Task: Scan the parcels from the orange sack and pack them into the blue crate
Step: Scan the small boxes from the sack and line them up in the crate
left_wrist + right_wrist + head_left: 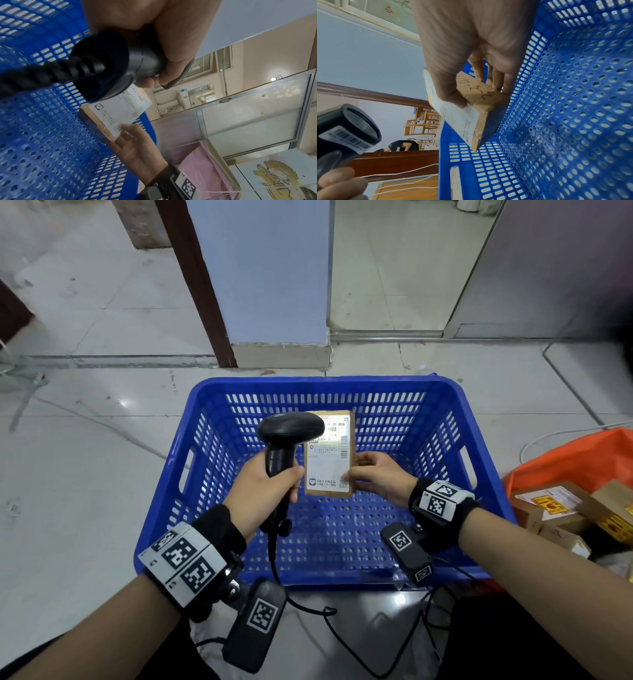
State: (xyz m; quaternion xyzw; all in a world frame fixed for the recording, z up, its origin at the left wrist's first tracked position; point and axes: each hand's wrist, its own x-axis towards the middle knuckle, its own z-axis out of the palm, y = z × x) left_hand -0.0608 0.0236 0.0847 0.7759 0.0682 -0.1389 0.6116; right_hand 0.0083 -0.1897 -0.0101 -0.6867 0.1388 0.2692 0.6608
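Parcel [329, 453] in our right hand [378, 478], thumb on its white label and fingers curled behind, stands upright above the blue crate [445, 392], label facing us. Our left hand [263, 491] is wrapped around the handle of the black scanner [289, 428], whose head sits just left of the parcel's far end, overlapping it in the head view. At the right edge lies the orange sack [582, 457], with more cardboard parcels [555, 508] in it.
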